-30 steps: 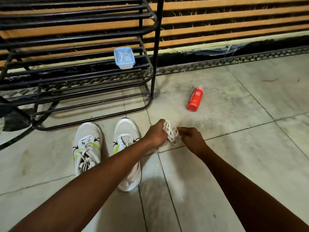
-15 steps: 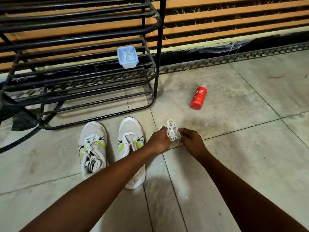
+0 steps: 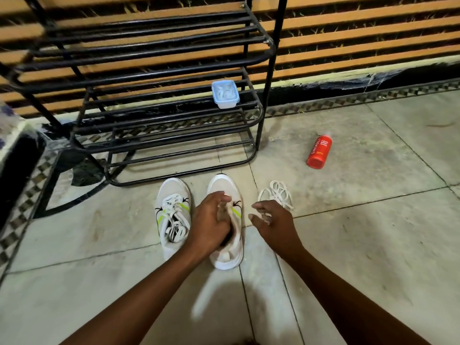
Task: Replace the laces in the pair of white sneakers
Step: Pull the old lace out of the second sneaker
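Two white sneakers with green accents stand side by side on the floor. The left sneaker point(image 3: 173, 215) has its white lace threaded. My left hand point(image 3: 210, 221), blurred, hovers over the middle of the right sneaker point(image 3: 230, 247) with its fingers loosely curved above the tongue and opening; it hides the eyelets. A loose bundle of white laces point(image 3: 277, 192) lies on the tile just right of that sneaker. My right hand point(image 3: 272, 221) hangs beside the bundle's near edge with its fingers spread and empty.
A black metal shoe rack point(image 3: 159, 100) stands right behind the sneakers, with a small blue-lidded box point(image 3: 225, 93) on a lower shelf. A red bottle point(image 3: 319, 152) lies on the floor at the right. A slatted wall closes the back.
Both hands let go of the lace bundle, which now lies on the floor. My left hand moved left onto the right sneaker; my right hand opened and drew back.
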